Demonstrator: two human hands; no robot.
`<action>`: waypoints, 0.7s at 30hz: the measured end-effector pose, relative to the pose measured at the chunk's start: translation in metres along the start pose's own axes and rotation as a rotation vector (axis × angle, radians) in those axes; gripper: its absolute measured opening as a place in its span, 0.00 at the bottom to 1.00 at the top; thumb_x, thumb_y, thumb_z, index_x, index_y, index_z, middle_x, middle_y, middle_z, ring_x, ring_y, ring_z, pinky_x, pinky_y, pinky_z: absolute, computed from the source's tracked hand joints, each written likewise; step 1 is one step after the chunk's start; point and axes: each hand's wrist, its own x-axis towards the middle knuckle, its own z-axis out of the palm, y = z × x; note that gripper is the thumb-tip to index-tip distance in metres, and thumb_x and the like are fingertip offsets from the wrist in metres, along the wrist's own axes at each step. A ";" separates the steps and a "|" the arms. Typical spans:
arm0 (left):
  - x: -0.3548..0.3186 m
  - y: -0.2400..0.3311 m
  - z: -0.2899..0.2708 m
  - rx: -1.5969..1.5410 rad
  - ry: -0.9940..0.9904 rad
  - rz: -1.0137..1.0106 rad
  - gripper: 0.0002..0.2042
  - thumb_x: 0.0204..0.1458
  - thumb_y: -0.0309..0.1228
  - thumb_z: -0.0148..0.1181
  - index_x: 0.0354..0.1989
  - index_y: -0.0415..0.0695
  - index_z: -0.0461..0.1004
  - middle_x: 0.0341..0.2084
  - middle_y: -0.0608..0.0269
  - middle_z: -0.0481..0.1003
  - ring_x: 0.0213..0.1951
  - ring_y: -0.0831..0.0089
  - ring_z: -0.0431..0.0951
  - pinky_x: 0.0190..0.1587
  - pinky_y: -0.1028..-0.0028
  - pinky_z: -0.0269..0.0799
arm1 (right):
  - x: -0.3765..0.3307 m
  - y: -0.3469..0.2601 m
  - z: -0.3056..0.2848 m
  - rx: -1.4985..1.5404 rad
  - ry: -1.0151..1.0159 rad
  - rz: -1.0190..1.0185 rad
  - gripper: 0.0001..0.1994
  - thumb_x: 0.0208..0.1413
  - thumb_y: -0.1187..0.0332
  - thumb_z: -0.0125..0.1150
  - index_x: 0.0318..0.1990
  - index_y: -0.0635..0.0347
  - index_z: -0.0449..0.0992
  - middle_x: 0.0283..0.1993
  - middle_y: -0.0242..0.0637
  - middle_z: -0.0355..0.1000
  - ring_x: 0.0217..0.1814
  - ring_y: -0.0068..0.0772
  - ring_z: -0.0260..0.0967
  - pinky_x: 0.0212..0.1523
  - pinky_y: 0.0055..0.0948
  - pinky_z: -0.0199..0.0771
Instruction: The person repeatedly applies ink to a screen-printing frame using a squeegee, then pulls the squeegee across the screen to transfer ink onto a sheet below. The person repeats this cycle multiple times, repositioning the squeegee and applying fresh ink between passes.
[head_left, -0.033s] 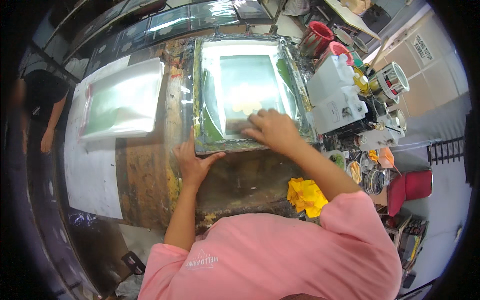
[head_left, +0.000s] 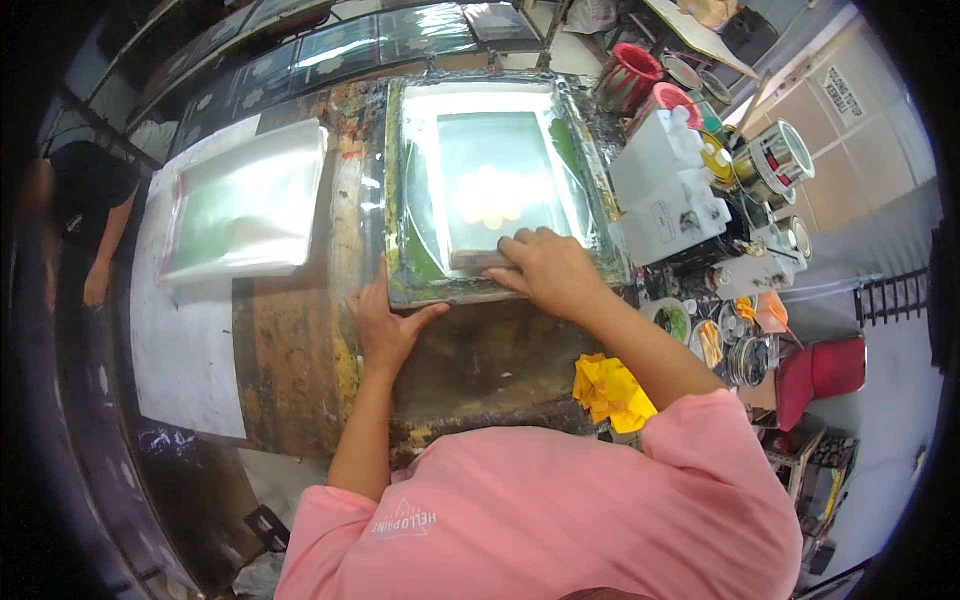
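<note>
One wide left grip (head_left: 387, 326) at frame (head_left: 480, 292) edge, right grip (head_left: 545, 268) holding squeegee (head_left: 474, 261), sheets (head_left: 245, 205) apart

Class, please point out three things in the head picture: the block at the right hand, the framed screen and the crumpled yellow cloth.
Block (head_left: 476, 261): head view, exposed part left of the right hand (head_left: 550, 268).
Framed screen (head_left: 394, 195): head view, left side bar.
Yellow cloth (head_left: 613, 391): head view, middle of its folds.

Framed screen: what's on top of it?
A bar-shaped tool at the near end of the framed screen, gripped by the right hand. The left hand is at its near-left corner. Whatever lies directly beneath the tool is hidden.
</note>
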 end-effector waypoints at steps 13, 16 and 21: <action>0.101 0.068 -0.045 -0.584 0.232 0.025 0.51 0.55 0.47 0.77 0.78 0.29 0.54 0.63 0.38 0.71 0.67 0.53 0.70 0.71 0.58 0.61 | 0.075 -0.005 -0.149 -0.266 0.736 -0.115 0.20 0.65 0.48 0.60 0.37 0.58 0.80 0.34 0.42 0.79 0.41 0.47 0.77 0.54 0.50 0.66; 0.075 0.054 -0.042 0.057 -0.072 -0.010 0.55 0.57 0.61 0.68 0.80 0.32 0.49 0.69 0.31 0.65 0.75 0.44 0.60 0.77 0.51 0.52 | 0.097 0.004 -0.176 -0.231 0.846 -0.185 0.23 0.64 0.49 0.59 0.30 0.63 0.81 0.28 0.49 0.80 0.35 0.50 0.80 0.52 0.54 0.68; 0.014 0.038 -0.004 0.699 -0.425 -0.139 0.59 0.57 0.75 0.50 0.80 0.34 0.49 0.78 0.32 0.53 0.81 0.44 0.47 0.74 0.25 0.27 | 0.117 0.009 -0.200 -0.145 0.739 -0.115 0.27 0.66 0.47 0.52 0.30 0.63 0.83 0.30 0.49 0.82 0.36 0.48 0.81 0.51 0.51 0.68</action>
